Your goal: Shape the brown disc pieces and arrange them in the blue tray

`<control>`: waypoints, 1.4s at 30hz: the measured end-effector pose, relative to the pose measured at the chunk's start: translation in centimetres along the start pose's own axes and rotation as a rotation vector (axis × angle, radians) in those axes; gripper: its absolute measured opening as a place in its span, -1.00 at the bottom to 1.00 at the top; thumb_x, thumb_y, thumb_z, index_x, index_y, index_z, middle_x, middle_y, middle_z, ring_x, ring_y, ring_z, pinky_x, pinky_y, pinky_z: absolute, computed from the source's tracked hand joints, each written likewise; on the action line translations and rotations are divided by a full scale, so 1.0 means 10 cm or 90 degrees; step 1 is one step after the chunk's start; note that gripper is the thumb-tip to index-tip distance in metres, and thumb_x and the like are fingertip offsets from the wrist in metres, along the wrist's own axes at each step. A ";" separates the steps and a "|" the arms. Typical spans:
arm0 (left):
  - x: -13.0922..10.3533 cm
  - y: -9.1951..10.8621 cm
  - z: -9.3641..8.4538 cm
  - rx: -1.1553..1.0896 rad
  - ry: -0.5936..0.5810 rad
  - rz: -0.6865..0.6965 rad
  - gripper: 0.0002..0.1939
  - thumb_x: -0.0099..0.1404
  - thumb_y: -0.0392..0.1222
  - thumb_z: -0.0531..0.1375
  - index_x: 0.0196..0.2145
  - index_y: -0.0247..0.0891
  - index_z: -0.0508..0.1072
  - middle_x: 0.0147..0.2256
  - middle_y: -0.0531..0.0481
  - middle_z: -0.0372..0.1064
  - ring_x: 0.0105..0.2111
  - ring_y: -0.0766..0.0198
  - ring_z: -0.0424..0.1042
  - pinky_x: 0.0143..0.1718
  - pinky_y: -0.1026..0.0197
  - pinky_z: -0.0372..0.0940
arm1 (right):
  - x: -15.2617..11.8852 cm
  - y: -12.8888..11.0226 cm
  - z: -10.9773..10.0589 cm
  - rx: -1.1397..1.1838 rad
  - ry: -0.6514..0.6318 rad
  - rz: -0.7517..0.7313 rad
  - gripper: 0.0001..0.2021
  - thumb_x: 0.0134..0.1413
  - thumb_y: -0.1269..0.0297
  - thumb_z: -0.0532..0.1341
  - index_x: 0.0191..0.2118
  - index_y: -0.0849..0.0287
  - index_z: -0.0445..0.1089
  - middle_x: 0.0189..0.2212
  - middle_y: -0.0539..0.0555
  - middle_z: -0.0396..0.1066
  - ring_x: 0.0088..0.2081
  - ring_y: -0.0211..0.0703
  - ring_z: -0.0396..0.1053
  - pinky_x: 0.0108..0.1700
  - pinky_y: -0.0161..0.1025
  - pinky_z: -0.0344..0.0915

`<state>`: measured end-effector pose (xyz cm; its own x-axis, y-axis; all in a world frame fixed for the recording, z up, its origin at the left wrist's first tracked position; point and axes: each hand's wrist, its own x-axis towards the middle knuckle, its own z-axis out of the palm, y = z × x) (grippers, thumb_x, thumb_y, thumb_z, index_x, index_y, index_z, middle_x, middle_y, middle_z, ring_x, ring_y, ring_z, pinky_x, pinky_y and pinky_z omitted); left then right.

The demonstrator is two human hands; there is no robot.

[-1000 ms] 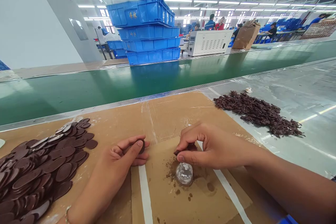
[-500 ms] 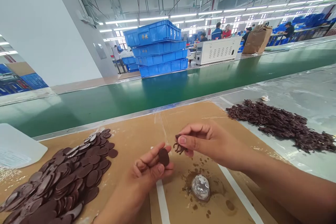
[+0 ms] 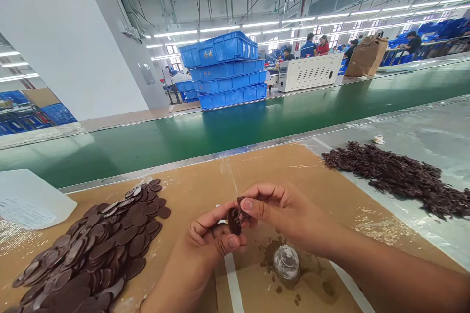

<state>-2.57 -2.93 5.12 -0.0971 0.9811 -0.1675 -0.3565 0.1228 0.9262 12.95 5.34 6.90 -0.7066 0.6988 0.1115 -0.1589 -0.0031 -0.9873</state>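
Observation:
Between the fingers of my left hand (image 3: 211, 239) is a dark brown oval disc (image 3: 234, 221), held up on its edge. My right hand (image 3: 271, 205) pinches a small dark brown branched piece (image 3: 243, 209) against the face of the disc. Both hands meet above the brown board. Below them sits a small round clear container (image 3: 286, 263) with whitish contents, ringed by damp spots. A large heap of brown oval discs (image 3: 99, 244) lies to the left. On the right is a long pile of dark branched pieces (image 3: 396, 173).
A translucent white container (image 3: 33, 198) stands at the far left. Beyond the board (image 3: 271, 161) runs a green conveyor belt (image 3: 176, 134). Behind it are stacked blue crates (image 3: 229, 71), a white machine (image 3: 310, 72), a brown paper bag (image 3: 366, 56) and several people in the background.
My right hand has moved left and brought the branched piece against the disc. The disc has turned more edge-on in my left hand. The view has shifted slightly.

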 end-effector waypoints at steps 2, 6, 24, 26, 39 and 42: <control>-0.01 0.02 0.01 0.003 0.005 0.001 -0.61 -0.06 -0.28 0.42 -0.21 -0.11 0.57 -0.39 0.03 0.54 -0.43 0.35 0.45 -0.34 0.36 0.36 | -0.02 0.00 0.00 -0.004 0.009 -0.015 -0.75 0.01 0.09 0.29 -0.34 0.21 0.46 -0.48 -0.01 0.40 -0.39 -0.29 0.34 -0.28 -0.31 0.31; -0.04 0.03 0.02 0.004 0.006 0.010 -0.65 -0.04 -0.26 0.41 -0.23 -0.10 0.58 -0.34 0.04 0.54 -0.42 0.34 0.46 -0.29 0.32 0.38 | -0.07 -0.03 -0.01 -0.042 -0.012 -0.032 -0.80 0.08 0.16 0.25 -0.30 0.19 0.48 -0.42 0.01 0.44 -0.34 -0.27 0.36 -0.23 -0.30 0.31; -0.01 -0.01 -0.06 0.010 -0.015 -0.003 -0.64 -0.03 -0.29 0.41 -0.21 -0.10 0.58 -0.35 0.00 0.54 -0.38 0.35 0.44 -0.24 0.35 0.32 | -0.12 -0.08 0.02 -0.294 -0.008 -0.113 -0.85 0.16 0.39 0.16 -0.29 0.14 0.49 -0.37 -0.03 0.50 -0.31 -0.29 0.42 -0.23 -0.37 0.29; -0.02 -0.01 -0.05 0.006 -0.011 -0.010 -0.62 -0.04 -0.28 0.41 -0.20 -0.12 0.57 -0.36 0.00 0.54 -0.38 0.35 0.43 -0.25 0.35 0.32 | -0.13 -0.08 0.02 -0.320 -0.004 -0.126 -0.86 0.15 0.40 0.17 -0.32 0.14 0.49 -0.39 -0.04 0.49 -0.32 -0.32 0.41 -0.25 -0.39 0.28; -0.03 -0.03 -0.03 -0.003 -0.004 -0.031 -0.62 -0.05 -0.23 0.41 -0.21 -0.14 0.57 -0.43 0.00 0.46 -0.40 0.33 0.39 -0.27 0.30 0.34 | -0.18 -0.12 0.04 -0.395 -0.008 -0.185 -0.86 0.14 0.48 0.15 -0.41 0.20 0.40 -0.45 -0.03 0.42 -0.37 -0.33 0.37 -0.30 -0.39 0.24; -0.04 -0.03 -0.02 -0.006 0.000 -0.027 -0.63 -0.07 -0.24 0.42 -0.23 -0.15 0.57 -0.42 0.00 0.45 -0.40 0.32 0.38 -0.27 0.30 0.33 | -0.18 -0.12 0.06 -0.406 -0.008 -0.191 -0.86 0.12 0.49 0.15 -0.42 0.21 0.39 -0.46 -0.01 0.41 -0.37 -0.32 0.36 -0.31 -0.37 0.24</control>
<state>-2.60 -3.39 4.81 -0.0814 0.9753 -0.2056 -0.3688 0.1622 0.9153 14.04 3.64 7.93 -0.7035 0.5957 0.3876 0.0838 0.6111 -0.7871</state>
